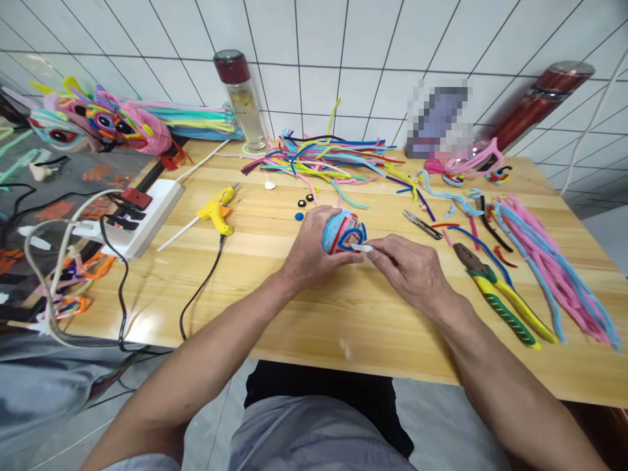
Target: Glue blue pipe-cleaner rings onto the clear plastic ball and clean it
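Wrapped blue/red piece (334, 232), fuzzy-stem type, is at center of work, just above tabletop (275, 314) or on it (can't tell which).

Head view. Containers: clear btl (248, 114) at back, L of ctr, dark red cap on, yellowish matter visible thru wall. Red flask (540, 108) at back R, leaning in view, opaque; contents can't be seen.

Hands: piece sits between the two, in L hand (316, 239), which grasps it from the L side, fingers over top/back, thumb along near side. R hand (409, 265) to the R, thumb + fingers pinching small white pc (360, 248), its tip at front of wrapped piece; contact likely but too small to be sure.

Orientation: blue-looped, red-edged end points R, toward R hand, and a bit toward wearer; plain blue side is next to L palm. Visible part roundish, so long axis hard to call; part covered by L hand.

Nearby: yellow glue gun (216, 210) to the L, white stick (179, 233) out its back; loose stem pile (328, 160) behind; snips (422, 225) beyond R hand; green/yellow pliers (505, 294) farther R, next to pink/blue stem bundle (554, 268).
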Tool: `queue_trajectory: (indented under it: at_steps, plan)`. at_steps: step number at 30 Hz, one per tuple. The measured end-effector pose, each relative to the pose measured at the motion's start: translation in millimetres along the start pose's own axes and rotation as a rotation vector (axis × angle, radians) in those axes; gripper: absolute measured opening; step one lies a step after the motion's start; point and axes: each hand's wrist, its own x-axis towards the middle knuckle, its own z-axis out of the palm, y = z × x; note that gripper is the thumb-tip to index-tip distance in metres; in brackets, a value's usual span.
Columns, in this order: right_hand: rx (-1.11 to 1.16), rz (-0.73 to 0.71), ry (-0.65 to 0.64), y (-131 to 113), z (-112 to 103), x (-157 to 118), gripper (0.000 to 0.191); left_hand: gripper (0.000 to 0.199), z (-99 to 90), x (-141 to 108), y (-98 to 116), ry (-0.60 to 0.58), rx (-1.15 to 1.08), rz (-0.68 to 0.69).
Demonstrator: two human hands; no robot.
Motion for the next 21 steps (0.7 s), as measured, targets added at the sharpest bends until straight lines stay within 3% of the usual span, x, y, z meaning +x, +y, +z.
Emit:
queue_trajectory:
  at_steps: [5, 21]
  plan:
    - [-0.108, 0.005, -0.05, -1.3, -0.2, -1.5, 0.029, 0.087, 0.7, -0.2, 0.9, 0.007, -0.007, 0.024]
    - [-0.114, 0.029, -0.111, -1.0, 0.2, -2.7, 0.035, 0.086, 0.8, 0.7, 0.7, -0.015, -0.023, 0.049]
